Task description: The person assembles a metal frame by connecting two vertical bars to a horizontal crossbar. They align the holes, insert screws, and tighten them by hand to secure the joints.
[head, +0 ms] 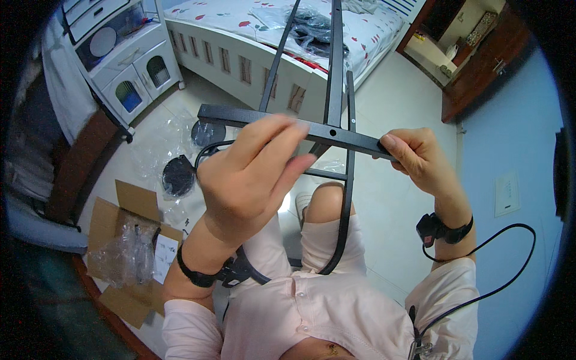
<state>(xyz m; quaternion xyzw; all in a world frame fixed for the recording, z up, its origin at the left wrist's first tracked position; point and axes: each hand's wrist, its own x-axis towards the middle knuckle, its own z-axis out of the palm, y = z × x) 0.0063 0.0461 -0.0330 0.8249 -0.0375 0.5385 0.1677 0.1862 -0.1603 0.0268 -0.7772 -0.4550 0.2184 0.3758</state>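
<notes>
A black metal frame of square and curved tubes stands before me, its crossbar (355, 141) lying across the view with a round hole in it. My right hand (411, 157) grips the crossbar's right end, thumb on top. Over the left half of the crossbar is my left hand (256, 171), slightly blurred, its fingers bent and close together; whether it touches the bar or has something small between the fingertips cannot be seen. An upright tube (334, 67) runs from the crossbar towards the bed. A curved tube (346, 216) passes down beside my knee.
An open cardboard box (103, 225) with plastic wrapping and a printed sheet (165, 258) lies on the floor at left. Round black parts (178, 176) and clear plastic lie near it. Beyond are a white cabinet (130, 58) and a bed (216, 40); a blue wall (517, 148) is at right.
</notes>
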